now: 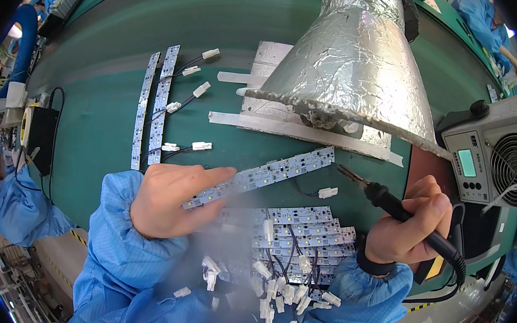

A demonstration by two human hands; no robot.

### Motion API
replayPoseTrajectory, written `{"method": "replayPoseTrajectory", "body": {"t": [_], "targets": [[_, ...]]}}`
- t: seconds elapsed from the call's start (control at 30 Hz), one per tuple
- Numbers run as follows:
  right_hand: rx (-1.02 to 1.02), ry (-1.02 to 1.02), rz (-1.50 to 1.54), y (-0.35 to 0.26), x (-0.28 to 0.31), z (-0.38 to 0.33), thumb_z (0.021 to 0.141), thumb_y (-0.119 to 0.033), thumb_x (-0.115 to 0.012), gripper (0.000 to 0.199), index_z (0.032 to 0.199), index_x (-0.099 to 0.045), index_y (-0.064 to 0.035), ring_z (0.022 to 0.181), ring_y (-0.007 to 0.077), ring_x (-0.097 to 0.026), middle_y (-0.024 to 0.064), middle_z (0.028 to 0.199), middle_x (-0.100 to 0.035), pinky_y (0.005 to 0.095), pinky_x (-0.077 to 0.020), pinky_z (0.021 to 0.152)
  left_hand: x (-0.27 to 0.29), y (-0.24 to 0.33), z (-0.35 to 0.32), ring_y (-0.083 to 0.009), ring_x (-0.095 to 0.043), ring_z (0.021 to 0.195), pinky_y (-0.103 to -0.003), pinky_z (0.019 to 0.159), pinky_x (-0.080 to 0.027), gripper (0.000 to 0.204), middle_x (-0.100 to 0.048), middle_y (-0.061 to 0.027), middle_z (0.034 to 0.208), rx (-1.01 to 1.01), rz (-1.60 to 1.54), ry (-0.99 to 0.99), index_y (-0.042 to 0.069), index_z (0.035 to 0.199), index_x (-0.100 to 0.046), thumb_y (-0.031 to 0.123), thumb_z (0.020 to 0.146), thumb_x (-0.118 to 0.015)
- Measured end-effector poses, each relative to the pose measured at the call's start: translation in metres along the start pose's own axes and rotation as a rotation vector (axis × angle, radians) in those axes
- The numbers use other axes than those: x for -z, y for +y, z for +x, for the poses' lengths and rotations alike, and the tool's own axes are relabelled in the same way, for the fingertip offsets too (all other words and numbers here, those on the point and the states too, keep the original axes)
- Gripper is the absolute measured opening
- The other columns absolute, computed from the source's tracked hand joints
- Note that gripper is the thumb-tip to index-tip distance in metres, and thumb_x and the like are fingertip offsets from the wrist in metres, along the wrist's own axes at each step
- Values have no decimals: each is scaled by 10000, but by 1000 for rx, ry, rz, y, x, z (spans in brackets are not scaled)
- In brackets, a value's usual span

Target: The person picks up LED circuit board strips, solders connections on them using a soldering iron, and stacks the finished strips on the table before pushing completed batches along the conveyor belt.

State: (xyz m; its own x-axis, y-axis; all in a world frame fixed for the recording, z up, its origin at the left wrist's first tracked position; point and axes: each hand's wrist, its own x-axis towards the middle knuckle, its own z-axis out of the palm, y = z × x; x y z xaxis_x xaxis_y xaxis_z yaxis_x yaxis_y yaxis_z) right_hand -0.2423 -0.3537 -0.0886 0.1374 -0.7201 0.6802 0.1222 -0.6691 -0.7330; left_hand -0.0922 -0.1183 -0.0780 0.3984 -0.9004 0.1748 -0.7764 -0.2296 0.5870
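L hand (175, 197) has a firm pinch on the lower-L end of a white LED strip (288, 169), thumb and fingers closed round it; strip slants up to the R above the green mat (97, 110), approx. mid-view. R hand (410, 221) is wrapped snug round the handle of a soldering iron (390, 204), fingers curled; its tip points up-L, just beside the strip's R end, can't tell if touching. White plug w/ dark wires (327, 193) sits below that end. Nearer the body, btwn the forearms: strip stack (304, 232) w/ a bunch of white connectors (284, 294) hanging off the near side; part of it blurred. Up-L on mat: 2 more strips (162, 107) side by side, lengthwise, white plugs to their R. Behind the work, a foil-covered hood (359, 66) over a taped board (263, 109). Far R: grey unit w/ screen & fan (486, 157).
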Motion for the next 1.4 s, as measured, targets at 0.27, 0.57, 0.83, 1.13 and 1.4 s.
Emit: {"method": "replayPoseTrajectory", "body": {"t": [0.27,0.57,0.83,1.13,1.4], "targets": [[-102,117,46,13,7,14,992,-132,-475,391,622,-404,-25,577,95,-357,14,593,-381,265,-276,552,1,1,2,-333,-705,807,-342,723,-552,353,-700,-216,936,21,-80,23,-26,1116,-659,61,781,-728],[-162,143,76,20,24,15,1012,-213,-524,421,635,-451,-42,610,52,-377,-37,613,-420,243,-298,562,32,34,-52,-247,-695,746,-324,689,-531,265,-705,-163,871,104,-73,262,-23,1086,-660,99,851,-684],[-198,110,163,7,14,15,1008,-249,-528,442,630,-443,-37,590,50,-354,-45,592,-399,245,-275,537,55,-57,-83,-110,-588,755,-256,668,-463,275,-655,-53,857,441,-235,767,-18,1115,-661,185,936,-619],[-220,36,191,10,16,13,1003,-249,-524,431,645,-476,-16,578,52,-374,-34,586,-428,252,-282,518,35,-54,-39,-265,-537,1134,-403,929,-463,426,-576,-87,1169,578,342,624,64,1161,-661,317,820,-688],[-225,31,208,7,19,13,1007,-257,-518,462,613,-451,-25,544,56,-358,-30,557,-406,259,-275,499,51,-80,-33,-261,-629,959,-369,868,-500,283,-623,-87,1054,619,171,467,59,1033,-681,180,778,-659]]}}
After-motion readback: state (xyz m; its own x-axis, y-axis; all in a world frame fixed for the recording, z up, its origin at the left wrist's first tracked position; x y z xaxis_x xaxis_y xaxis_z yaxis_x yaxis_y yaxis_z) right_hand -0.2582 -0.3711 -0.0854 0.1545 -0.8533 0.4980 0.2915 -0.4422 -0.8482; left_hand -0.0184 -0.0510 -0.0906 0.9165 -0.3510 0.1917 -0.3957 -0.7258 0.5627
